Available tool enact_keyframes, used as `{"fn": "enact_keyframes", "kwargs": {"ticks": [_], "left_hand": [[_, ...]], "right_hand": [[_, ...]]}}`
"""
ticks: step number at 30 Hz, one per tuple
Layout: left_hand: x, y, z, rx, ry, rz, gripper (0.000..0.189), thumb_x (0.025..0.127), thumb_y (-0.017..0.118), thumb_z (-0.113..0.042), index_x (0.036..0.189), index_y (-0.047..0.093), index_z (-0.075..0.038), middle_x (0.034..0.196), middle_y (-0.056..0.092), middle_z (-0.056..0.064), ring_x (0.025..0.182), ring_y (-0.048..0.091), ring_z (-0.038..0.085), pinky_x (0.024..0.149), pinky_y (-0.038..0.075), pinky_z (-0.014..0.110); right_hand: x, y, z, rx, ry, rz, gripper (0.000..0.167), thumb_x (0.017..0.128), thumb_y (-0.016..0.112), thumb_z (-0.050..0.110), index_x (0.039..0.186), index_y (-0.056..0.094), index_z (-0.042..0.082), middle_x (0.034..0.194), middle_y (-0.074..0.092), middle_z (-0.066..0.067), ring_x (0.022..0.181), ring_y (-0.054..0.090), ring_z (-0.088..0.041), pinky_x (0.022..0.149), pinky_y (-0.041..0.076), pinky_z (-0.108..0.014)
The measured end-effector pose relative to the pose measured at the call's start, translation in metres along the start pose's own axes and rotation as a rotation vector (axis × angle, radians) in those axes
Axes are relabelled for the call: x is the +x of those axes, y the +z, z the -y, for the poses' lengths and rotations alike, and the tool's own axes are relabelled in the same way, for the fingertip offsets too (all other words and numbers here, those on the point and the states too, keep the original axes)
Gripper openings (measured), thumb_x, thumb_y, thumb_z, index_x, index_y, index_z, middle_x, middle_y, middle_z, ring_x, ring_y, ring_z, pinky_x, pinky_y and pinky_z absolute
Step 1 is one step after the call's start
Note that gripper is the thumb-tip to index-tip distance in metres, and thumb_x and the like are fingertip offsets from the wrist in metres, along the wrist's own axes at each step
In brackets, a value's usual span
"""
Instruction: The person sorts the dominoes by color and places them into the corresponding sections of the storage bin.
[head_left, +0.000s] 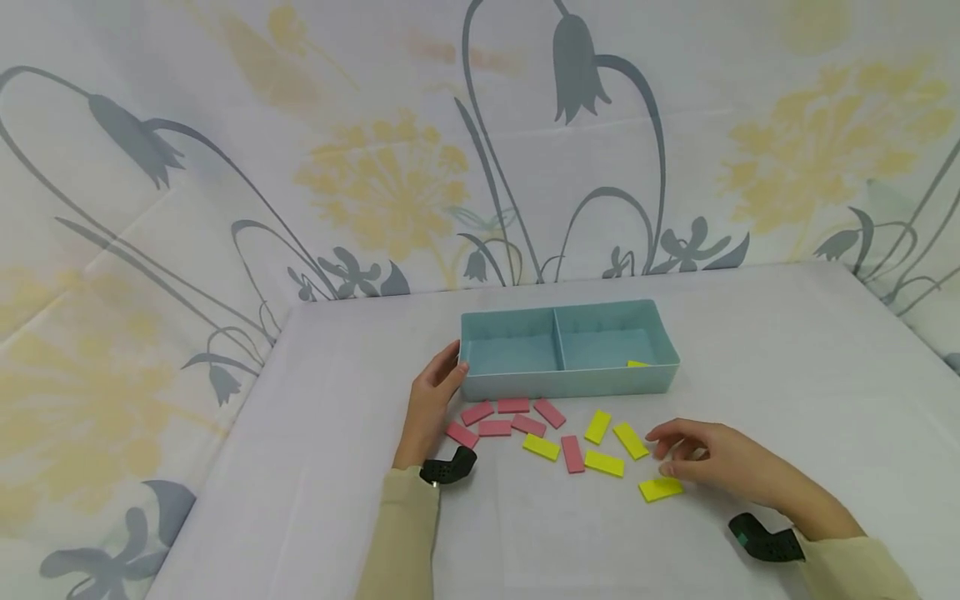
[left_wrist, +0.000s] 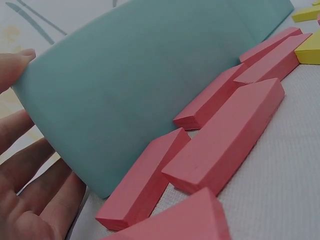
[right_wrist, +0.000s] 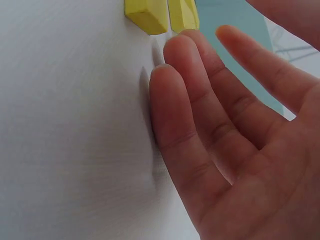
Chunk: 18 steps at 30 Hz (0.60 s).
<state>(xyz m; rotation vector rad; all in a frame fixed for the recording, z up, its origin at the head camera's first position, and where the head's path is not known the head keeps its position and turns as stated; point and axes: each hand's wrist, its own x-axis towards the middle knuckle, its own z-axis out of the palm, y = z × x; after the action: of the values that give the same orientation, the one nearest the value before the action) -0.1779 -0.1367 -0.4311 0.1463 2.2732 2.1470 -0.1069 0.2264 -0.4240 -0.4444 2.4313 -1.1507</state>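
A pale blue two-compartment box (head_left: 562,383) stands lengthwise across the table. My left hand (head_left: 432,400) holds its left end, thumb at the rim's front corner and fingers along the end wall; the thumb (left_wrist: 17,65) also shows in the left wrist view. Several pink blocks (head_left: 495,428) lie in front of the box's left half. To their right are several yellow blocks (head_left: 604,463). My right hand (head_left: 712,454) hovers with loosely bent fingers and nothing between them. Its thumb tip is right by the nearest yellow block (head_left: 660,489). One yellow block (head_left: 637,364) is in the right compartment, mostly hidden by the front wall.
A white cloth covers the table (head_left: 315,500). Behind it hangs a floral-printed cloth (head_left: 405,192). Among the yellow blocks, a pink block (head_left: 572,454) lies apart from the other pink ones. Each wrist wears a black strap, such as the right strap (head_left: 765,540).
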Motion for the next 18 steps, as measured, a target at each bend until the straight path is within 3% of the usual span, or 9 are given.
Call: {"fn": "enact_keyframes", "kwargs": {"ticks": [6,12,18], "left_hand": [[-0.0008,0.0004,0.0001,0.015,-0.017,-0.009,0.049,0.089,0.055,-0.029,0.134,0.041,-0.015,0.137,0.039,0.006,0.123,0.037,0.011,0.099,0.032,0.034],[-0.0007,-0.0010,-0.0005,0.012,-0.006,-0.011,0.049,0.089,0.054,-0.028,0.134,0.041,-0.011,0.137,0.039,0.007,0.124,0.036,0.017,0.100,0.032,0.035],[0.0001,0.0001,-0.0007,0.010,-0.014,0.000,0.051,0.089,0.054,-0.031,0.135,0.040,-0.013,0.138,0.038,0.006,0.124,0.036,0.014,0.099,0.032,0.033]], "right_hand": [[-0.0056,0.0027,-0.0054,-0.025,-0.032,-0.007,0.045,0.077,0.068,0.035,0.112,0.055,0.010,0.092,0.053,-0.001,0.075,0.048,-0.008,0.061,0.042,-0.021],[-0.0094,0.0061,-0.0088,-0.060,-0.076,-0.022,0.040,0.077,0.067,0.037,0.108,0.057,0.014,0.086,0.049,0.000,0.073,0.045,-0.007,0.058,0.039,-0.021],[-0.0090,0.0071,-0.0069,-0.184,-0.115,-0.040,0.038,0.075,0.066,0.045,0.102,0.059,0.018,0.086,0.046,0.004,0.072,0.042,-0.004,0.058,0.037,-0.020]]}}
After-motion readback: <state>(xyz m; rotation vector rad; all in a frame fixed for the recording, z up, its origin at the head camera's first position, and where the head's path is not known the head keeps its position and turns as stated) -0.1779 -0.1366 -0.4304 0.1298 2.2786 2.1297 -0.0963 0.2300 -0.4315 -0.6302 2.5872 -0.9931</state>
